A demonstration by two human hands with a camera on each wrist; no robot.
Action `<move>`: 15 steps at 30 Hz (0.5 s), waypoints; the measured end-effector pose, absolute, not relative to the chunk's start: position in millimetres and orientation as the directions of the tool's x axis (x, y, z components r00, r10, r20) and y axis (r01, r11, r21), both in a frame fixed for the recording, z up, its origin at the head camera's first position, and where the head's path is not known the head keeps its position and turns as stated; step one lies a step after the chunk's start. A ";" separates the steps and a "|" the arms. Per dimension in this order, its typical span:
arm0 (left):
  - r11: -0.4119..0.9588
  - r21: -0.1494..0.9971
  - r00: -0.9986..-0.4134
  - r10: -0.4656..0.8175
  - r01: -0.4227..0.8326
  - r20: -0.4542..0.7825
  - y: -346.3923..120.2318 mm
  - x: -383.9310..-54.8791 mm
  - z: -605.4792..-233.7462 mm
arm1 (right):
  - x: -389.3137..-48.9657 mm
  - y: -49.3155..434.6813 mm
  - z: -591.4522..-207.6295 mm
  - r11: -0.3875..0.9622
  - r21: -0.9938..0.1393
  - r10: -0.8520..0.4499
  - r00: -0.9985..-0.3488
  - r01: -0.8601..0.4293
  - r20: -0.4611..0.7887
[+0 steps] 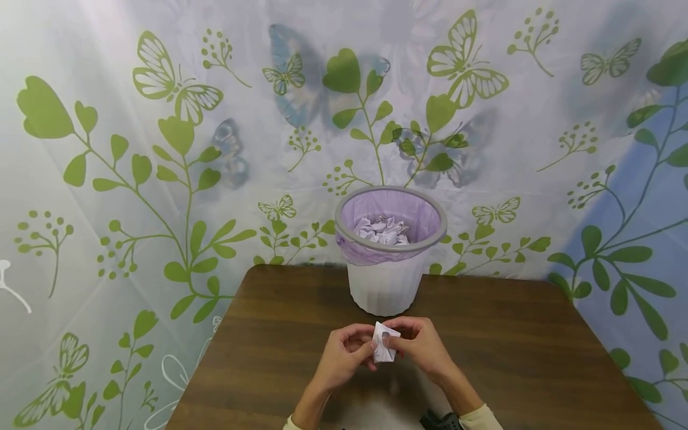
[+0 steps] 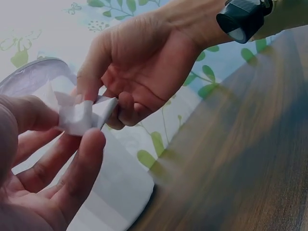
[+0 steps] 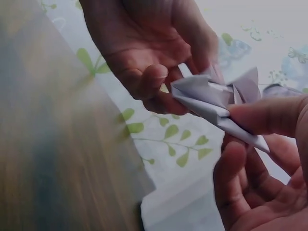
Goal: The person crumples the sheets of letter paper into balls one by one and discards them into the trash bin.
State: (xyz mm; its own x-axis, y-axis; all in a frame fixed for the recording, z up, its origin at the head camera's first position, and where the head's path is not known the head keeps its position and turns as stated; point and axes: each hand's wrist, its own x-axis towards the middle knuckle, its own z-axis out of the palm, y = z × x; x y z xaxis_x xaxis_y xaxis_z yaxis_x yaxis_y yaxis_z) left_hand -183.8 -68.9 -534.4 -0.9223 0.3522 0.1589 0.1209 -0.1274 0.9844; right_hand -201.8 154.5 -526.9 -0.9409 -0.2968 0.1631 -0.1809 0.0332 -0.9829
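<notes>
A small piece of folded white paper (image 1: 384, 352) is held up between both hands, just in front of the bin. My left hand (image 1: 344, 353) pinches its left side between thumb and fingers. On the other side, my right hand (image 1: 423, 346) pinches it, with the thumb pressed on its face. The right wrist view shows the folded paper (image 3: 202, 98) with layered creases and a pointed flap standing up. In the left wrist view, part of the paper (image 2: 77, 118) is hidden behind the left fingers.
A white bin (image 1: 384, 286) with a grey rim and purple liner stands at the back of the brown wooden table (image 1: 290, 310). Crumpled white papers (image 1: 383, 230) lie inside it. A curtain (image 1: 242, 149) printed with green leaves and butterflies hangs behind the table.
</notes>
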 end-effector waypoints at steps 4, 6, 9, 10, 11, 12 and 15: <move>-0.066 0.983 -0.941 0.285 0.170 0.182 -66.2 -183.1 -533.0 | -200.0 148.5 -528.6 0.006 -0.978 -0.263 -0.944 -0.210 0.201; -0.047 0.981 -0.949 0.248 0.188 0.194 -64.8 -182.6 -534.0 | -199.2 145.1 -529.6 -0.014 -0.973 -0.256 -0.940 -0.231 0.227; -0.040 0.979 -0.957 0.204 0.201 0.205 -63.2 -181.3 -537.0 | -199.2 141.4 -531.4 -0.049 -0.959 -0.270 -0.921 -0.278 0.280; -0.039 0.978 -0.959 0.194 0.204 0.208 -62.7 -180.8 -538.2 | -199.6 140.9 -531.8 -0.056 -0.953 -0.274 -0.913 -0.297 0.301; -0.041 0.978 -0.960 0.186 0.206 0.210 -62.4 -180.4 -539.3 | -199.9 140.7 -532.2 -0.061 -0.947 -0.279 -0.905 -0.316 0.320; -0.045 0.978 -0.960 0.183 0.205 0.210 -62.2 -180.0 -540.3 | -200.4 141.0 -532.7 -0.062 -0.939 -0.284 -0.896 -0.339 0.342; -0.068 0.979 -0.959 0.201 0.190 0.200 -62.2 -180.3 -542.4 | -202.4 143.2 -532.9 -0.054 -0.912 -0.298 -0.865 -0.407 0.404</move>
